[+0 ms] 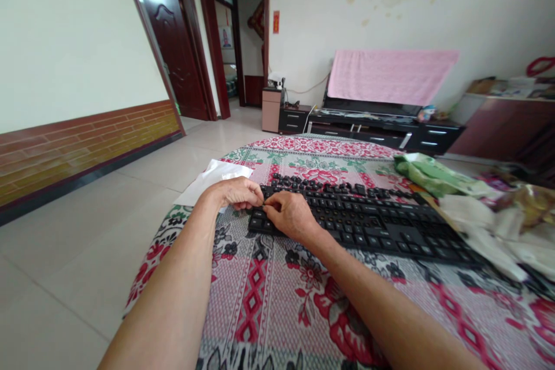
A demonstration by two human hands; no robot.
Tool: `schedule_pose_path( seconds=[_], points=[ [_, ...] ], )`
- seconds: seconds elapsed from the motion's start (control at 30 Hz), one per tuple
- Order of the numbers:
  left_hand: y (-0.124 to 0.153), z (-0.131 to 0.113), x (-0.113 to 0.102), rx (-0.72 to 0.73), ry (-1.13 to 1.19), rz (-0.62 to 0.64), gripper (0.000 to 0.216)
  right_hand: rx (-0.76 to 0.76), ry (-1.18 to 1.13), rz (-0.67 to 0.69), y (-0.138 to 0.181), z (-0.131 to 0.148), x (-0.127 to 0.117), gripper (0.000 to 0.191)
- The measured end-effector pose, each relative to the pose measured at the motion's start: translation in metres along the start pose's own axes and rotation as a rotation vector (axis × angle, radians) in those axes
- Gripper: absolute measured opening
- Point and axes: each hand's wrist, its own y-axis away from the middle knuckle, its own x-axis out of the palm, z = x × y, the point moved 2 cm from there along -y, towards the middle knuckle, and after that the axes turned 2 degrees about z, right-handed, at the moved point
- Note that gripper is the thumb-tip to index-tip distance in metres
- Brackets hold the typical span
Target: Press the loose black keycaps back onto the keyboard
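A long black plastic keyboard is lying flat on the table, which is wearing a red, green and grey floral cloth. Its long axis is running left to right across the person's front, slanting a little so that the right end is sitting nearer the body than the left; the bottom row of keys is facing the person. Both bare hands are meeting over its left end. The left hand is arching in from the left, its fingers bending with the tips close together, and the right hand is leaning over the keys, thumb and forefinger nearly meeting beside them. I can't tell from here whether either is gripping a keycap. Small black loose keycaps are lying in an uneven line along the keyboard's far edge. A crumpled white sheet is spreading beyond the left hand, partly behind it, while a green-and-white crumpled bag is slumping past the keyboard's right half, near the table's right side.
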Motion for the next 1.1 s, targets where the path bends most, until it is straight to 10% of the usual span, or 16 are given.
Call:
schedule_pose_path(
  seconds=[1.1],
  points=[
    [0.002, 0.007, -0.001, 0.071, 0.062, -0.001, 0.021, -0.01, -0.091, -0.001, -0.006, -0.006, -0.012, 0.025]
  ],
)
